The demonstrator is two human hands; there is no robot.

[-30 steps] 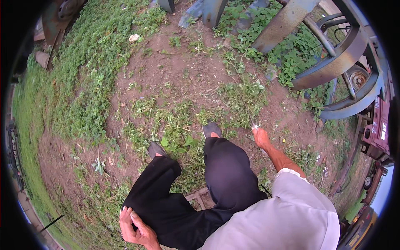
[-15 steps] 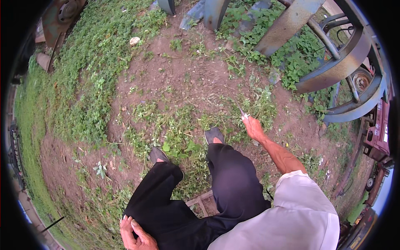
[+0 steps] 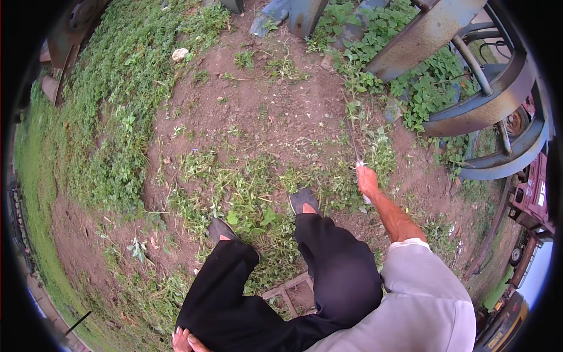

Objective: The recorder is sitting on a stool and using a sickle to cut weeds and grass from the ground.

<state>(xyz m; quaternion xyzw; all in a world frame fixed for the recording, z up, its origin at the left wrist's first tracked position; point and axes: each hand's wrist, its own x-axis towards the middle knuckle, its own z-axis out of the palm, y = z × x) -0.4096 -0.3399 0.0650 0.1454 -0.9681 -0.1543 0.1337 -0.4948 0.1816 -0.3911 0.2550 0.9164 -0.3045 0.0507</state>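
My right hand (image 3: 368,180) is closed round the white handle of a thin, dark rod-like tool (image 3: 353,139). The tool points away from me, low over the soil and a patch of cut weeds (image 3: 381,155); I cannot make out the shape of its far end. At the lower left my left hand (image 3: 186,341) rests on the dark cloth of my left trouser leg. Its fingers lie loosely stretched and hold nothing; the rest of the hand is cut off by the picture's edge. Loose green weeds (image 3: 252,205) lie around my two dark shoes.
A wooden frame (image 3: 287,293) shows beneath me between my legs. Large curved, rusty metal bars (image 3: 487,111) stand at the upper right, with leafy plants among them. Dense green growth (image 3: 123,105) covers the left, where a pale stone (image 3: 180,54) lies. A reddish vehicle (image 3: 531,196) stands far right.
My right hand has moved a little right with the tool, which now points more straight ahead. My left hand has slipped lower toward the picture's edge, as the view has shifted slightly.
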